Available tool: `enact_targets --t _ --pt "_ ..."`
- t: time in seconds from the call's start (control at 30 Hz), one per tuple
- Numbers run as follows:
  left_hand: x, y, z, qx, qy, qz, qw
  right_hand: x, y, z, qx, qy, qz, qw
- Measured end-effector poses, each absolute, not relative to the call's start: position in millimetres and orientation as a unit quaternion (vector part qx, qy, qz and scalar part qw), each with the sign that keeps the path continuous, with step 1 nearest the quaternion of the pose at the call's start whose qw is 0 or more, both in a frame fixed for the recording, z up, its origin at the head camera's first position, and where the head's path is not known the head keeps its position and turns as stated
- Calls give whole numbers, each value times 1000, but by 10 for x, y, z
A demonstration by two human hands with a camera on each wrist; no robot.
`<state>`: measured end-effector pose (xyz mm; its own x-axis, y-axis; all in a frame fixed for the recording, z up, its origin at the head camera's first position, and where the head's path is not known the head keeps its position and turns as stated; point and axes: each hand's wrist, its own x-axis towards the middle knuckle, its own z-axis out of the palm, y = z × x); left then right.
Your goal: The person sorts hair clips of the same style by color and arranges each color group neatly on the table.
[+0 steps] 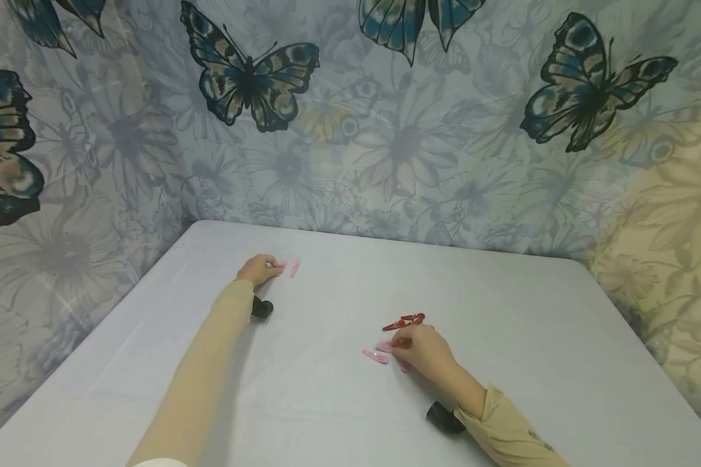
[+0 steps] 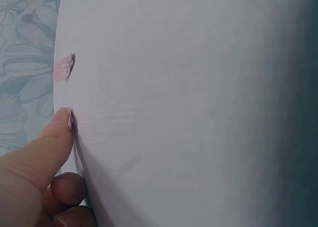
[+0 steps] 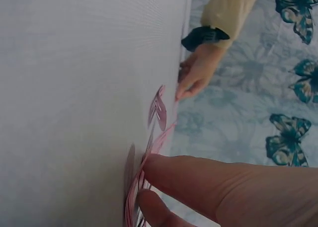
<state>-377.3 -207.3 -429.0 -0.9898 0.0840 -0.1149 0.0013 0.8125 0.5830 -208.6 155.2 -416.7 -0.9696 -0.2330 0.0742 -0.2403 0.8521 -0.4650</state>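
Pink clips (image 1: 376, 357) dot the table (image 1: 327, 402); their thinness is likely why you pinch: your left hand (image 1: 258, 269), thumb and finger nearly together, holds one far left; your right hand (image 1: 424, 351) likewise holds another near right, beside red clips (image 1: 394, 325). The pink ones look tapered and slotted.

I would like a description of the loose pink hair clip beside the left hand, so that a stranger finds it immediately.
On the white table, look toward the far edge by the flowered wall. There the left hand pinches one pink clip; just right of it in the head view lies the loose clip, which, unlike that neighbour, no hand touches.
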Motion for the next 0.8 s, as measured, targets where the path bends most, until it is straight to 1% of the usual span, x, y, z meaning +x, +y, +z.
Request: enact_targets --t 0.03,0.07,0.17,0.27,0.3,0.47,0.6,0.8 --pt "-3799 -2082 -4312 21 948 308 70 -2081 1550 -4164 125 -962 242 8" --pt "-3835 -2105 -4362 32 948 312 60 -2078 1548 -4162 127 -962 242 9" --pt "-3876 -2118 -4388 33 948 310 64 -2073 1552 -4155 132 -960 247 12" --pt "-3835 -2096 -4345 28 949 307 61 -2070 1558 -4145 136 -957 257 9" --pt "-3801 -2070 -4298 16 949 306 71 -2071 1562 -4146 136 -956 261 6" --pt "-3686 -2017 -4242 18 953 297 55 -2080 1578 -4151 138 -950 280 -10" --pt "-3665 -2013 -4263 24 954 295 49 -2099 1599 -4165 153 -944 293 -18" --pt "-3666 -2020 -4275 20 952 301 53 -2113 1637 -4156 186 -928 322 -37"
